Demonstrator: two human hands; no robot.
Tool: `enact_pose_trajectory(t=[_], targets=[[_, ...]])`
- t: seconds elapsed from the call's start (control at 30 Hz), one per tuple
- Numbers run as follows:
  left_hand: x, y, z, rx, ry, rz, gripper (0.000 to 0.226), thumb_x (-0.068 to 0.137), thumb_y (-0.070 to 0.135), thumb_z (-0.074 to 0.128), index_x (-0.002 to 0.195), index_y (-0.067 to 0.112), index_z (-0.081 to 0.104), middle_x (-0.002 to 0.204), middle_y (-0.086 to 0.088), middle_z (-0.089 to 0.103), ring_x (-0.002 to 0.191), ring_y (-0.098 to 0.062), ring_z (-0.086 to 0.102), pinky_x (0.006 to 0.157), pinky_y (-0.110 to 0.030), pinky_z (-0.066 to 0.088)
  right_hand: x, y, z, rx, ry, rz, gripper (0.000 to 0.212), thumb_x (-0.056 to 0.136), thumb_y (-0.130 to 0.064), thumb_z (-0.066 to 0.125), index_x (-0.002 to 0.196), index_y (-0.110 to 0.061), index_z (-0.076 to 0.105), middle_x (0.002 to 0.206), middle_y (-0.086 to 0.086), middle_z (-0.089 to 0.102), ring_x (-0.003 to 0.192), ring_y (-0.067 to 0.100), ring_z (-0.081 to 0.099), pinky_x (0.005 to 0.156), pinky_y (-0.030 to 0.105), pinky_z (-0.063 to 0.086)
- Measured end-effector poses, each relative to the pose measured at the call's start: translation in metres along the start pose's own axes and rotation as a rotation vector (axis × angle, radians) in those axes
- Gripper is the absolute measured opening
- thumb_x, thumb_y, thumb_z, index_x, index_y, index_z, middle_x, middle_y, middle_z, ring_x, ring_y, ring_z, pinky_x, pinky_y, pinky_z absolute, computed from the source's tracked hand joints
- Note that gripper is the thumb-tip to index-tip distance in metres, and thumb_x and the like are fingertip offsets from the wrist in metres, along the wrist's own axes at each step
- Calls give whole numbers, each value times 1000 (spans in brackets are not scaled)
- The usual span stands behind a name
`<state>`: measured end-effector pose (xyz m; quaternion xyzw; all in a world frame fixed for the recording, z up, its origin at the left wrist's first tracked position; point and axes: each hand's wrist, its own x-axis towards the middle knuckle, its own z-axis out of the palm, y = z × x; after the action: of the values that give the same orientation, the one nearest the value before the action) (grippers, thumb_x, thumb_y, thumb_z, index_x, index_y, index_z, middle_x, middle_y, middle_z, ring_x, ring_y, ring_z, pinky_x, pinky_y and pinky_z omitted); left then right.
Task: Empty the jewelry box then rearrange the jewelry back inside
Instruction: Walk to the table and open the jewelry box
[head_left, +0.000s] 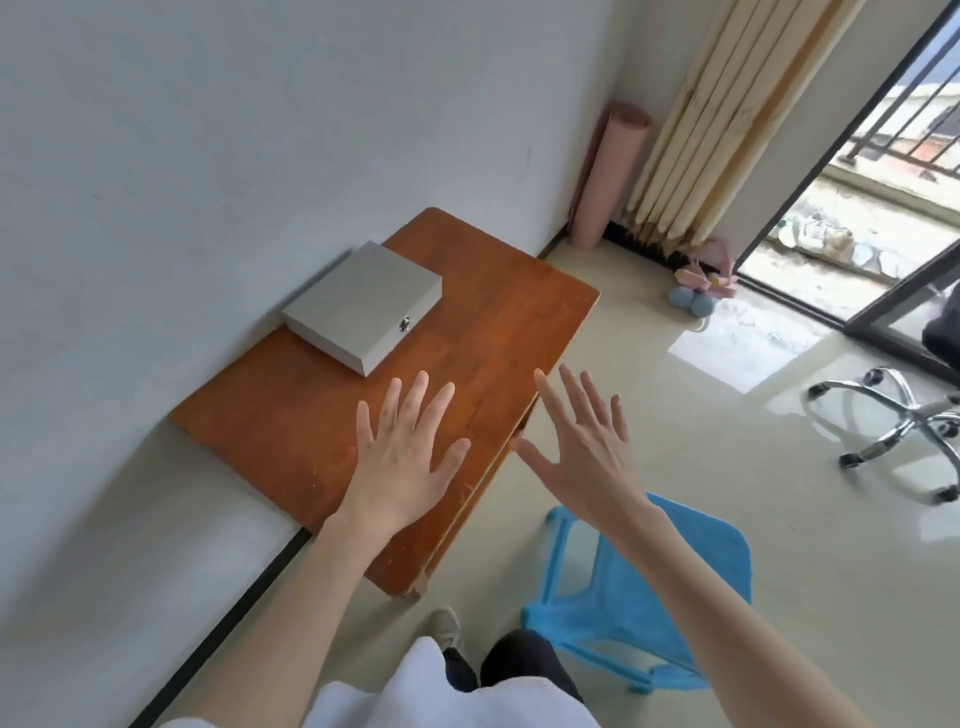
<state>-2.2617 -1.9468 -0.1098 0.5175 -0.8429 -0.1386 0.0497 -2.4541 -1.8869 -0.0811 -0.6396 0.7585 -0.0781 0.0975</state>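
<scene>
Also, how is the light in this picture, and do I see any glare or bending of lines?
Head view: daylight enters from the open balcony door and leaves a bright glare patch on the glossy pale floor; the flat grey jewelry box on the brown wooden table is evenly lit and sharp; the wide-angle lens tilts and bends the wall lines; both open hands, left and right, look slightly soft.

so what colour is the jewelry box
Light grey, lid shut, seen in the head view: box.

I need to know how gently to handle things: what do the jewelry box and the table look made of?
Jewelry box: matte grey, looks like leatherette or coated board over a stiff shell; flat even surface, crisp edges, small shiny metal clasp on its front.
Table: reddish-brown wood or wood veneer, semi-gloss; visible grain and scuffed edges.
</scene>
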Motion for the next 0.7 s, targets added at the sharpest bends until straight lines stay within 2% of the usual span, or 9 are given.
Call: enact_pose_trajectory(t=[0.17,0.3,0.47,0.57,0.7], targets=[[45,-26,3,5,-17,-103,86,70,75,-16,145,35,-3,157,0,-7,144,-22,-12,110,-51,-9,72,-2,13,-24,-30,-85,73,85,-68,25,146,-37,1,158,-2,-1,146,21,-6,112,42,-13],[73,-47,5,-37,2,-210,92,69,76,-19,146,31,4,157,-2,1,144,-24,-5,111,-54,-2,127,-4,19,-7,-98,-173,71,89,-62,34,147,-36,3,158,-2,-1,146,20,-6,112,42,-11],[101,-66,13,-71,39,-444,93,71,77,-16,146,29,12,157,-5,9,144,-28,4,111,-56,4,210,-9,31,-22,-209,-307,72,88,-63,32,146,-37,-1,158,-3,-2,146,20,-6,113,40,-11],[117,-68,22,-101,18,-627,88,73,75,-5,147,29,8,157,-4,4,145,-27,0,113,-54,2,258,-10,42,-8,-298,-407,73,89,-63,32,146,-35,-4,158,-5,-4,146,19,-7,113,39,-10],[142,-56,33,-214,2,-894,72,88,63,20,147,27,1,157,-3,-4,145,-23,-5,116,-50,1,313,-3,57,76,-421,-540,77,90,-57,40,148,-27,0,158,-4,0,146,16,-5,117,35,0]])
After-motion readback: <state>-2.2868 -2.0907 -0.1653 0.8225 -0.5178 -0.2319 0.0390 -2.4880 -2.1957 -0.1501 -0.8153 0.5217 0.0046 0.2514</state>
